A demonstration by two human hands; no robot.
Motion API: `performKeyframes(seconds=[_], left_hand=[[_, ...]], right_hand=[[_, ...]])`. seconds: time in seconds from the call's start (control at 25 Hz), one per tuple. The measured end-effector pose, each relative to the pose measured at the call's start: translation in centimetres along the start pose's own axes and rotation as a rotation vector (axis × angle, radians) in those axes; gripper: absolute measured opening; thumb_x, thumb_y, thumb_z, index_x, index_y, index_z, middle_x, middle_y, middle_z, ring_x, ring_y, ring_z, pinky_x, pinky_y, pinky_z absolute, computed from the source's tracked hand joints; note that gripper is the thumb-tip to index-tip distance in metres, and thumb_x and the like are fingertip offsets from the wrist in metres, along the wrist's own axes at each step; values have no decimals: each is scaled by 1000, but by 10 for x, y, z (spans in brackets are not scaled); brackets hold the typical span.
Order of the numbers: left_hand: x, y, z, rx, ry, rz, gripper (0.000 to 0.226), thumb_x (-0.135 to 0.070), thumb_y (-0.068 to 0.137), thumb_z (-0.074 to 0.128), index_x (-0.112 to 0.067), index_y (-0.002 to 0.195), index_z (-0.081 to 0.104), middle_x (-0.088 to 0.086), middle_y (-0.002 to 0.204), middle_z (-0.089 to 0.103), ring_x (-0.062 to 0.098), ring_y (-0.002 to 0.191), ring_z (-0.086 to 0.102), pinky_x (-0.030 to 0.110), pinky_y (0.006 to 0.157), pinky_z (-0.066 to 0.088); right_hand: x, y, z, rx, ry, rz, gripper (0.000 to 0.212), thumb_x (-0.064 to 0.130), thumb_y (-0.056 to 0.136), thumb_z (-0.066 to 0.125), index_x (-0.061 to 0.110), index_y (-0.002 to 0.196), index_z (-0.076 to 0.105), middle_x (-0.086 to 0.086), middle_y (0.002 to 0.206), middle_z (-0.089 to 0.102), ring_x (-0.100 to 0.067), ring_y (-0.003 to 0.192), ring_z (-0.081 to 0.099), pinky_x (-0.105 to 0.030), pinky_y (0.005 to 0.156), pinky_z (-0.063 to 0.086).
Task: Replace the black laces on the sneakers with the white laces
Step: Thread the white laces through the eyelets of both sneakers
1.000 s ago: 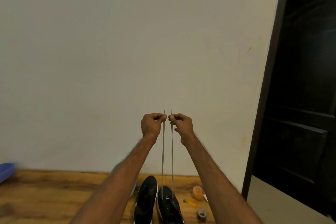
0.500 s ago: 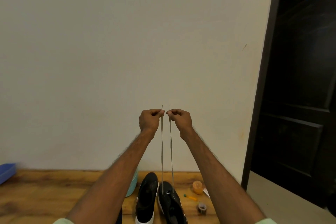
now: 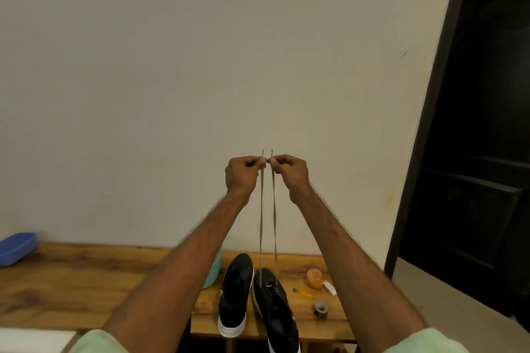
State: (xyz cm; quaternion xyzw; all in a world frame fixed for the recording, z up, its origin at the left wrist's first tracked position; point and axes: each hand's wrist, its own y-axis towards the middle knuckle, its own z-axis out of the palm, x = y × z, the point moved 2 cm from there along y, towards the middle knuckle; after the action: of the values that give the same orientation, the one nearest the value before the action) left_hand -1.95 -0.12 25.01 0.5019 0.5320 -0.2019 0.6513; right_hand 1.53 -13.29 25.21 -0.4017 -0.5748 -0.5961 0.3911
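Two black sneakers with white soles stand side by side on a wooden table (image 3: 86,281). The left sneaker (image 3: 235,295) has no lace in it. The right sneaker (image 3: 274,309) has a white lace (image 3: 261,223) threaded through its front eyelets. Both lace ends are stretched straight up, taut. My left hand (image 3: 242,173) pinches the left end and my right hand (image 3: 289,173) pinches the right end, high above the shoe, thumbs almost touching. No black laces are in view.
A blue container (image 3: 15,246) sits at the table's far left. A teal object (image 3: 213,272) shows behind my left forearm. Right of the shoes lie an orange cup (image 3: 315,278), a white eraser (image 3: 329,288), a small pen (image 3: 301,292) and a tape roll (image 3: 320,309). A dark door (image 3: 473,152) stands at right.
Both hands stay raised, still pinching the lace ends; they have shifted slightly. The view has tilted down a little, showing more of the table and shoes.
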Motion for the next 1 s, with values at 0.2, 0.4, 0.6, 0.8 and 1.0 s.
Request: performKeyframes(seconds=[0.2, 0.4, 0.6, 0.8, 1.0], left_hand=[[-3, -8, -3, 6, 27, 5, 11, -25, 90, 72, -20, 96, 79, -10, 82, 74, 12, 82, 69, 44, 83, 60], [-9, -16, -6, 12, 44, 28, 10, -27, 90, 72, -21, 95, 79, -14, 79, 72, 9, 83, 68, 43, 82, 60], [-14, -22, -7, 26, 40, 47, 11, -27, 89, 72, -22, 95, 79, -12, 82, 74, 10, 84, 69, 43, 83, 60], [-9, -19, -12, 17, 3, 22, 8, -26, 89, 72, -22, 92, 79, -11, 84, 75, 10, 84, 69, 41, 83, 59], [11, -6, -26, 0, -67, -38, 12, -24, 90, 71, -16, 94, 79, -3, 86, 76, 13, 74, 65, 30, 67, 56]], right_hand=[[2, -10, -3, -1, -33, 0, 7, 12, 88, 72, 11, 93, 76, -4, 91, 75, -15, 85, 68, -23, 76, 53], [12, -20, -7, -9, -44, -2, 12, 10, 88, 71, 6, 98, 76, -6, 93, 75, -14, 84, 66, -19, 72, 49], [19, -28, -11, -13, -43, -10, 12, 10, 88, 71, 6, 98, 76, -6, 93, 75, -14, 83, 67, -18, 70, 49], [21, -26, -17, -10, -48, 20, 12, 11, 89, 70, 8, 98, 77, -1, 92, 75, -9, 82, 65, -17, 68, 45], [12, -12, -35, -31, -3, 99, 12, 12, 90, 68, 8, 99, 75, -3, 91, 71, -10, 77, 63, -22, 66, 44]])
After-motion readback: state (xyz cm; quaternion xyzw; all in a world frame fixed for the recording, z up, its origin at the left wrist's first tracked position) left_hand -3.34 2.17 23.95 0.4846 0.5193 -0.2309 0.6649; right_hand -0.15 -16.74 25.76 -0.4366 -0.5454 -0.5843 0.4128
